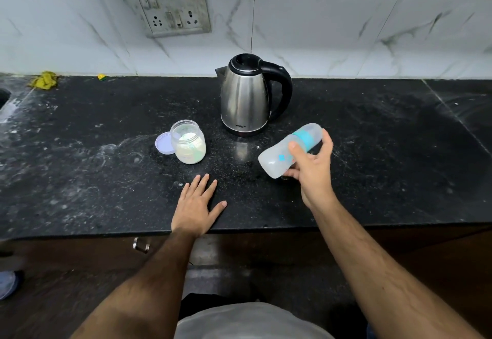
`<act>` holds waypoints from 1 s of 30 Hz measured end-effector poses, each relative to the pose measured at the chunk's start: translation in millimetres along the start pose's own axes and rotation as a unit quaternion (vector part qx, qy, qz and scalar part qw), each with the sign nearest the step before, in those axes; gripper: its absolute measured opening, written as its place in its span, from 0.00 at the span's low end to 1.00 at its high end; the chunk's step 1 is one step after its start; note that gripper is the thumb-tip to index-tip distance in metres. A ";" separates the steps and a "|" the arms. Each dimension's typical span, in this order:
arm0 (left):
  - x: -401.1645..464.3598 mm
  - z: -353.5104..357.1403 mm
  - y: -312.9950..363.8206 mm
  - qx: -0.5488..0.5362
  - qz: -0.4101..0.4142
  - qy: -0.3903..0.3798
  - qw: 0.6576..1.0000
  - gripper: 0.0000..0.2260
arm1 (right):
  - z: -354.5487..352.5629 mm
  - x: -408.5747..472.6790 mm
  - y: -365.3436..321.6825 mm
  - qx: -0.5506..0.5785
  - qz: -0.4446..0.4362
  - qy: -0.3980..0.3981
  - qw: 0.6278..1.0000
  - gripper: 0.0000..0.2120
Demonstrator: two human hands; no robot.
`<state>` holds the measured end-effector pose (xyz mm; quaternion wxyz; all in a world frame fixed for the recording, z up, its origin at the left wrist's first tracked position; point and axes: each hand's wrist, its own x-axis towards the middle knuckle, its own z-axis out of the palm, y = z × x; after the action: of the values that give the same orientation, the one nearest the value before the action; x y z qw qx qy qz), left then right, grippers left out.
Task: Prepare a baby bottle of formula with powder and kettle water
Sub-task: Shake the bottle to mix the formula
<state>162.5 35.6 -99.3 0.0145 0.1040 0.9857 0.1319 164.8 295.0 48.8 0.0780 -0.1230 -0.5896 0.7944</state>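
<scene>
A: From the head view, what is the right hand doing?

B: Its fingers and thumb curl round a baby bottle, held off the counter and tilted, its capped end with the teal collar pointing to about 1 o'clock and its base to about 7. The bottle looks empty, with small teal markings too blurred to read.

A: And the left hand?

B: It lies flat on the counter near the front edge, fingers straight and spread, gripping nothing.

A: Where is the powder?

B: In a clear jar at about 12 o'clock from the left hand, standing open. Its pale lavender lid lies touching the jar at its 9 o'clock side.

A: The kettle?

B: A steel kettle with black lid and handle stands at about 1 o'clock from the jar, handle toward 3 o'clock, spout toward 9. "MILTON" is printed low on its body.

A: Anything else?

B: A switch-and-socket plate on the tiled wall, and a yellow cloth at the counter's far left.
</scene>
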 end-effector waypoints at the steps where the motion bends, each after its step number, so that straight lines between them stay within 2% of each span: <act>1: 0.0 -0.5 -0.3 0.001 -0.001 -0.002 1.000 0.33 | 1.4 -0.7 0.8 -0.010 0.007 -0.009 1.000 0.36; 4: -0.4 -1.2 -0.2 0.005 -0.002 -0.009 1.000 0.34 | 4.1 -11.9 7.4 -0.072 0.020 -0.104 0.992 0.39; 5: -0.4 -1.5 -0.1 0.005 -0.002 -0.010 1.000 0.34 | 4.3 -13.5 6.4 -0.067 0.016 -0.101 0.992 0.39; 9: 0.0 -2.3 0.4 0.007 0.000 -0.016 1.000 0.33 | 2.4 -6.8 -2.4 -0.010 -0.005 0.022 1.000 0.37; 10: -0.3 -2.5 -0.1 0.007 0.001 -0.017 1.000 0.33 | 4.0 -9.1 -2.5 -0.018 -0.001 0.016 1.000 0.37; 14: 0.4 -2.3 -0.8 0.004 0.002 -0.020 1.000 0.33 | 10.8 -25.2 6.7 -0.084 0.022 -0.099 0.991 0.39; 19: 4.3 -5.8 -0.7 -0.018 0.004 -0.037 0.999 0.32 | 10.2 -17.6 3.1 -0.075 0.015 -0.067 0.995 0.43; 22: 7.5 -12.2 -0.2 -0.092 -0.007 -0.034 0.995 0.30 | 8.2 -13.3 3.7 -0.104 0.017 -0.095 0.990 0.46; 24: 10.7 -22.0 2.5 -0.148 -0.016 -0.005 0.989 0.26 | 6.9 -9.0 2.7 -0.107 0.022 -0.104 0.989 0.45; 27: 20.7 -45.9 12.6 -0.264 -0.024 0.038 0.963 0.15 | 6.1 -3.6 0.6 -0.132 0.020 -0.118 0.984 0.33; 30: 35.9 -75.3 28.6 -0.396 -0.019 0.003 0.918 0.08 | 8.9 0.8 0.0 -0.166 0.018 -0.130 0.977 0.23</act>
<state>129.0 50.6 -19.1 0.0538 0.0702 0.8549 0.5113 161.6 287.0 51.2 -0.0350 -0.0409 -0.7158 0.6962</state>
